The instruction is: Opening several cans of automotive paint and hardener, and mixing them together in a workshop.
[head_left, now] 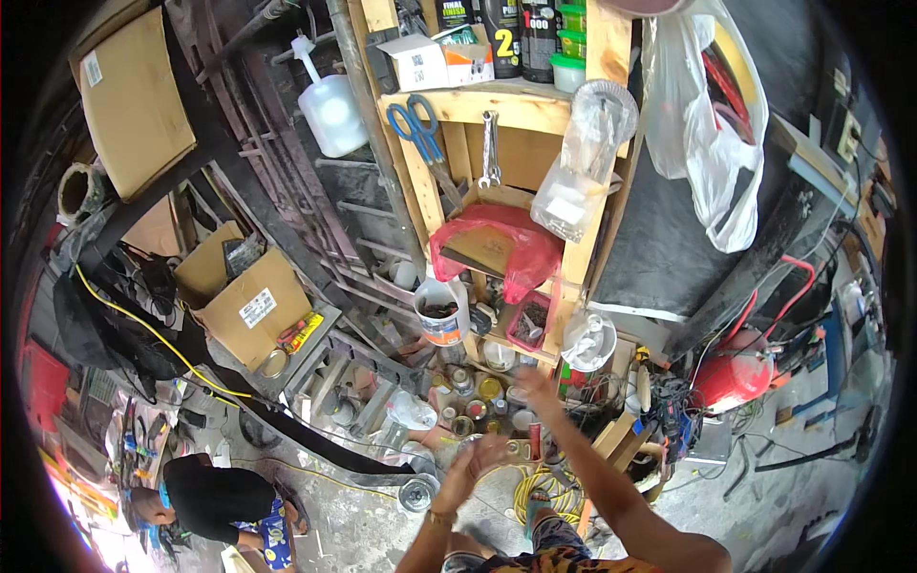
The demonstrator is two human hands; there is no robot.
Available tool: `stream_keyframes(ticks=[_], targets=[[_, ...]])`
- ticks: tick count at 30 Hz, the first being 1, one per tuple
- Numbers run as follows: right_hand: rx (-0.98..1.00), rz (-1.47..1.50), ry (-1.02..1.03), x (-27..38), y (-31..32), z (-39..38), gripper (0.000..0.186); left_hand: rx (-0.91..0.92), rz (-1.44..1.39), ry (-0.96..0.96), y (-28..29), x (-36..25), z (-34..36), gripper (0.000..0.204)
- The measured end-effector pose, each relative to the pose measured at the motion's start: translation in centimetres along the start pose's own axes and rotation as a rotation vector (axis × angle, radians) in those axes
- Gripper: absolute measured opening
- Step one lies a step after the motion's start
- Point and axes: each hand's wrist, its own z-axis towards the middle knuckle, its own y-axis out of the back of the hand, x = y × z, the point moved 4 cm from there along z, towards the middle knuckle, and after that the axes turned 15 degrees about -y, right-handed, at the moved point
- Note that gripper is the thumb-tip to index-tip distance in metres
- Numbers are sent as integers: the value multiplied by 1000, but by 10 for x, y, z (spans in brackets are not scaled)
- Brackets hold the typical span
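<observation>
My left hand (pixel 475 463) is raised over the floor in the lower middle, its fingers stretched out and nothing seen in them. Higher and to the right, my right hand (pixel 542 396) reaches toward the foot of a wooden shelf (pixel 511 113). Motion smears its fingers, so their grip is unclear. Behind both hands several small cans and jars (pixel 490 389) crowd the floor. A red can (pixel 535 439) shows just below the right hand. Whether either hand touches anything cannot be made out.
A bucket (pixel 441 320) and red plastic bag (pixel 521 244) sit on the shelf; blue-handled snips (pixel 414 124) and a wrench (pixel 490 148) hang there. A yellow hose coil (pixel 540 497) lies by my feet. A red tank (pixel 735 372) stands right. Another person (pixel 215 501) bends at lower left.
</observation>
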Motion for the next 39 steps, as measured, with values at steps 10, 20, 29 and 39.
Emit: stream_keyframes(ticks=[10,20,29,39], targets=[[-86,727,-413,156,14,176,63,-282,445,-363,104,-94,214,29],[20,305,-617,162,-63,-18,35,-226,21,-292,135,-161,200,58],[-189,647,-845,36,-1,-154,43,-104,424,526,186,35,100,40],[-686,496,-845,-80,136,-174,37,488,1461,-695,8,-64,345,73]])
